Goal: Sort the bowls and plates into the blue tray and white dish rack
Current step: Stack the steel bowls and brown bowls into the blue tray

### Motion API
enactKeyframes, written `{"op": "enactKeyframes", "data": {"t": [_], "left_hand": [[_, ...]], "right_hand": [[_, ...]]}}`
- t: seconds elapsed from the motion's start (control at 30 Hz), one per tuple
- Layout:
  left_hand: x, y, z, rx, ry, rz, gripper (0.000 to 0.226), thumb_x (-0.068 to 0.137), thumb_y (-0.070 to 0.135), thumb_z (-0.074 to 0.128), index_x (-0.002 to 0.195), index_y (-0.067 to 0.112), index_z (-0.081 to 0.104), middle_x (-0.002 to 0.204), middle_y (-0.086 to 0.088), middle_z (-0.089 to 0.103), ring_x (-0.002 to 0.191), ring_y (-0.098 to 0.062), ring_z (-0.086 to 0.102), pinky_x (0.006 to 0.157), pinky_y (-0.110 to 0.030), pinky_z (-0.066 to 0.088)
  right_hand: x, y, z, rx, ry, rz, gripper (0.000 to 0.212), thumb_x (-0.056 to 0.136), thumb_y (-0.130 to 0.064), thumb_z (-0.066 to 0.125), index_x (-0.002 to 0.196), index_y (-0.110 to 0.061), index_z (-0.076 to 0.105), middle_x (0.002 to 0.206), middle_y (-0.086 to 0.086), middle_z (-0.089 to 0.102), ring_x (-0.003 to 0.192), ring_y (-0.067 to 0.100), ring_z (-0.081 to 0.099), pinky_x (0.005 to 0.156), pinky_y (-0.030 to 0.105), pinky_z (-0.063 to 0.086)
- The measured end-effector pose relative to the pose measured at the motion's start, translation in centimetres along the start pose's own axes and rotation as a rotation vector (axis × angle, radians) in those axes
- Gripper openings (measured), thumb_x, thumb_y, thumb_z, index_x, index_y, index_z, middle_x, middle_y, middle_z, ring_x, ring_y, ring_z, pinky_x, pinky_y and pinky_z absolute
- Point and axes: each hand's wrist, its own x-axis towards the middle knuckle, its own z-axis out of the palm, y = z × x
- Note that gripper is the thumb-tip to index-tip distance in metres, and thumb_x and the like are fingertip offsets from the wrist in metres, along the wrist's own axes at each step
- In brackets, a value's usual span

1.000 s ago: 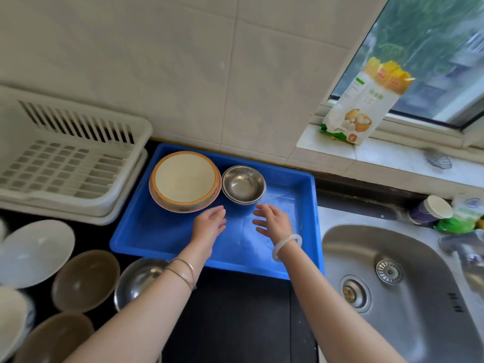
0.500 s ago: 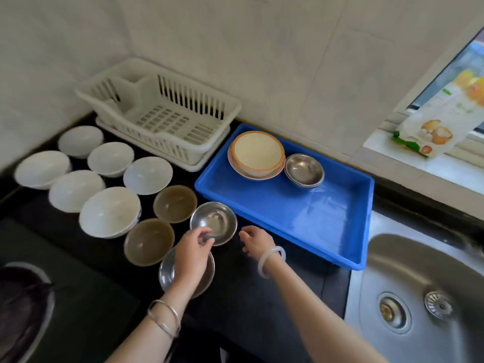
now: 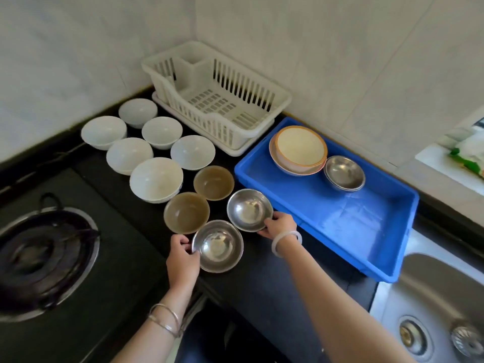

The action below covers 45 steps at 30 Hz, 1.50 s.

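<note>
Two steel bowls stand on the black counter. My left hand (image 3: 182,259) grips the left rim of the near steel bowl (image 3: 218,247). My right hand (image 3: 278,225) holds the right rim of the far steel bowl (image 3: 249,209). Two brown bowls (image 3: 186,212) (image 3: 213,182) sit just behind them. Several white bowls (image 3: 156,179) are grouped further left. The blue tray (image 3: 353,224) holds stacked orange-rimmed plates (image 3: 300,148) and steel bowls (image 3: 344,172) at its far end. The white dish rack (image 3: 217,100) stands empty at the back.
A gas burner (image 3: 44,258) is at the left. A steel sink (image 3: 440,310) lies to the right of the tray. A food packet (image 3: 468,155) rests on the window sill at far right. Tiled walls close off the back corner.
My view has swung left from the tray to the counter. Both hands came off the tray; the left hand slid to the near steel bowl and the right hand took the far steel bowl's rim.
</note>
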Motion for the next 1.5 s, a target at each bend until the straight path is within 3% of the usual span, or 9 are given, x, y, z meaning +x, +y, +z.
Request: {"op": "enactKeyframes", "data": {"t": [0.1, 0.27, 0.37, 0.6, 0.73, 0.97, 1.17, 1.37, 1.5], "left_hand": [[0.5, -0.4, 0.0, 0.01, -0.025, -0.013, 0.021, 0.082, 0.003, 0.062, 0.098, 0.015, 0.056, 0.097, -0.002, 0.061, 0.093, -0.023, 0.06, 0.078, -0.035, 0.047], [1.3, -0.8, 0.2, -0.119, -0.162, -0.053, 0.018, 0.083, 0.003, 0.061, 0.092, 0.019, 0.06, 0.099, -0.007, 0.066, 0.096, -0.025, 0.063, 0.09, -0.046, 0.052], [1.4, -0.7, 0.5, -0.216, -0.258, -0.077, 0.01, 0.088, 0.009, 0.058, 0.092, 0.017, 0.063, 0.099, -0.01, 0.067, 0.093, -0.025, 0.065, 0.088, -0.045, 0.053], [1.3, 0.4, 0.9, -0.36, -0.325, -0.153, 0.017, 0.096, 0.027, 0.046, 0.099, 0.017, 0.059, 0.098, -0.003, 0.063, 0.091, -0.018, 0.063, 0.074, -0.03, 0.052], [1.4, 0.4, 1.0, -0.26, -0.343, -0.091, 0.01, 0.092, 0.02, 0.053, 0.091, 0.017, 0.062, 0.095, -0.002, 0.064, 0.085, -0.011, 0.061, 0.068, -0.025, 0.05], [2.0, 1.1, 1.4, -0.179, -0.392, -0.112, 0.029, 0.091, 0.007, 0.052, 0.119, 0.01, 0.056, 0.111, -0.007, 0.058, 0.099, -0.021, 0.058, 0.078, -0.033, 0.053], [3.0, 2.6, 2.2, -0.128, -0.47, -0.112, 0.033, 0.091, 0.007, 0.051, 0.123, 0.012, 0.055, 0.116, -0.007, 0.057, 0.102, -0.021, 0.057, 0.078, -0.033, 0.053], [3.7, 5.9, 2.9, -0.018, -0.543, 0.012, 0.023, 0.089, 0.009, 0.05, 0.108, 0.017, 0.059, 0.102, -0.003, 0.063, 0.092, -0.018, 0.062, 0.081, -0.038, 0.057], [3.6, 9.8, 4.1, -0.037, -0.617, 0.074, 0.017, 0.089, 0.01, 0.05, 0.098, 0.019, 0.06, 0.101, -0.004, 0.064, 0.091, -0.016, 0.062, 0.074, -0.032, 0.056]], "right_hand": [[-1.6, 0.1, -0.7, 0.045, 0.001, -0.027, 0.023, 0.084, 0.002, 0.051, 0.073, -0.013, 0.065, 0.073, 0.007, 0.068, 0.053, 0.013, 0.069, 0.054, 0.024, 0.059], [-4.2, -0.3, -1.5, 0.09, -0.026, -0.115, 0.023, 0.083, 0.001, 0.052, 0.073, -0.014, 0.068, 0.076, 0.008, 0.071, 0.062, 0.017, 0.072, 0.057, 0.023, 0.058], [-5.6, 0.0, -1.3, -0.023, -0.041, -0.154, 0.017, 0.084, -0.006, 0.058, 0.075, -0.016, 0.069, 0.072, 0.004, 0.072, 0.057, 0.01, 0.071, 0.051, 0.017, 0.054], [-6.8, 1.4, -0.2, -0.292, 0.005, -0.201, 0.019, 0.083, -0.015, 0.06, 0.066, -0.023, 0.063, 0.065, -0.001, 0.068, 0.055, 0.008, 0.068, 0.062, 0.025, 0.059], [-6.5, 1.8, 0.2, -0.329, 0.015, -0.189, 0.019, 0.084, -0.018, 0.06, 0.066, -0.025, 0.062, 0.067, -0.001, 0.069, 0.058, 0.009, 0.068, 0.061, 0.024, 0.057], [-5.4, 2.7, 0.2, -0.362, 0.014, -0.142, 0.006, 0.083, -0.02, 0.061, 0.084, -0.026, 0.059, 0.082, -0.001, 0.066, 0.074, 0.019, 0.068, 0.073, 0.035, 0.058], [-4.5, 3.0, -0.5, -0.004, -0.128, 0.059, 0.032, 0.085, -0.01, 0.064, 0.117, -0.016, 0.061, 0.106, 0.003, 0.066, 0.09, 0.019, 0.066, 0.064, 0.028, 0.06], [-4.3, 2.4, -1.6, 0.139, -0.005, 0.005, 0.025, 0.084, -0.007, 0.066, 0.108, -0.014, 0.068, 0.092, 0.003, 0.072, 0.08, 0.018, 0.071, 0.064, 0.029, 0.061], [-4.0, 0.6, -4.0, 0.287, 0.031, -0.041, 0.018, 0.084, -0.004, 0.063, 0.096, -0.015, 0.068, 0.081, 0.003, 0.073, 0.069, 0.015, 0.071, 0.063, 0.031, 0.06]]}}
